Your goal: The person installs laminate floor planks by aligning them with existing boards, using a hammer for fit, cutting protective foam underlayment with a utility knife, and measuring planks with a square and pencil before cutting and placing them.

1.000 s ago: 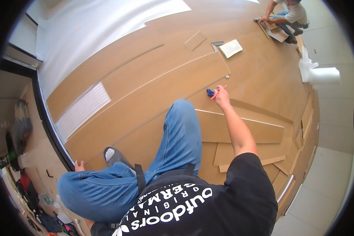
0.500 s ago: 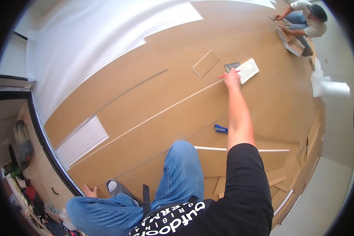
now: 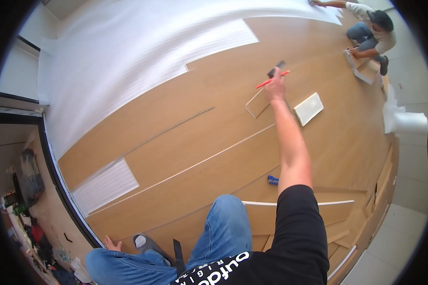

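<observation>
My right hand (image 3: pixel 275 88) reaches out over the brown plank floor (image 3: pixel 199 133), closed round a red pencil (image 3: pixel 266 83). A small dark grey block (image 3: pixel 276 69) shows tilted just past its fingertips and seems to be in the same grip; its exact kind is unclear. Beneath the hand lies a short cut piece of plank (image 3: pixel 257 105), partly hidden by it. To the right of the forearm rests a whitish rectangular block (image 3: pixel 308 109). Far down at the left, my left hand (image 3: pixel 112 243) lies on the floor near the dark door track, its fingers spread and holding nothing.
White foam underlay (image 3: pixel 128 57) covers the far left, with a gap (image 3: pixel 107 185) in the planks showing more. A blue utility knife (image 3: pixel 272 180) lies by my right arm. Loose planks (image 3: pixel 337 213) are at the lower right. A co-worker (image 3: pixel 373 35) crouches at the far right.
My right hand has moved away from the whitish block, up and left, with the pencil; the dark block has risen with it. The co-worker's arm now stretches farther out. The view has shifted slightly.
</observation>
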`<state>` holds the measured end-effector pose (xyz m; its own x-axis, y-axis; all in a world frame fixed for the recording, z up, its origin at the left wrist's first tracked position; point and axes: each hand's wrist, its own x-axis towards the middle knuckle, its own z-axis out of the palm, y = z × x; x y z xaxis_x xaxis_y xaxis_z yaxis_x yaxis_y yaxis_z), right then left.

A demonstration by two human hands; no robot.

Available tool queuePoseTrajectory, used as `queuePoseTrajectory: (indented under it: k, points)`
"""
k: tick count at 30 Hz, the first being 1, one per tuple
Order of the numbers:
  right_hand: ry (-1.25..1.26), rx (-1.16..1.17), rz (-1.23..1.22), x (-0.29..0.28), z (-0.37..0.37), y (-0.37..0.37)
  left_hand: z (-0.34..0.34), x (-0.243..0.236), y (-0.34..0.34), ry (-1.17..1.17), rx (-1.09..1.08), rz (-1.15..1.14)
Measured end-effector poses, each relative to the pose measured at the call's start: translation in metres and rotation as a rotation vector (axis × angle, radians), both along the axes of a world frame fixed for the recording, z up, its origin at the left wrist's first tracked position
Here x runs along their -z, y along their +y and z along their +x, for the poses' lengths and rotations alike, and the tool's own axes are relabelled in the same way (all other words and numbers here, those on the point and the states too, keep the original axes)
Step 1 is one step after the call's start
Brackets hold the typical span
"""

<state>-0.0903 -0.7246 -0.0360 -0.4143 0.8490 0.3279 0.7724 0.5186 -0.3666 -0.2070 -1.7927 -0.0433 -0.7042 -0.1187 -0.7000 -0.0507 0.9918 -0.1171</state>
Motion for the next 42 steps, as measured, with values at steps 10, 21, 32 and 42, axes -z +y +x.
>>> queuePoseTrajectory:
  k: [10,21,32,42]
  points:
    - [0.076,-1.334,0.225,-0.081,-0.031,-0.304,-0.004,-0.071,0.077,-0.011,0.166,-0.136]
    - [0.017,-1.499,-0.056,-0.164,0.005,-0.499,0.031,-0.039,0.082,0.212,-0.129,0.245]
    - [-0.003,-1.422,0.006,-0.218,-0.054,-0.628,-0.04,-0.008,-0.004,0.507,-0.021,0.421]
    - [0.345,-1.083,-0.883,-0.229,-0.138,-0.732,-0.022,-0.003,0.028,0.485,-0.241,0.398]
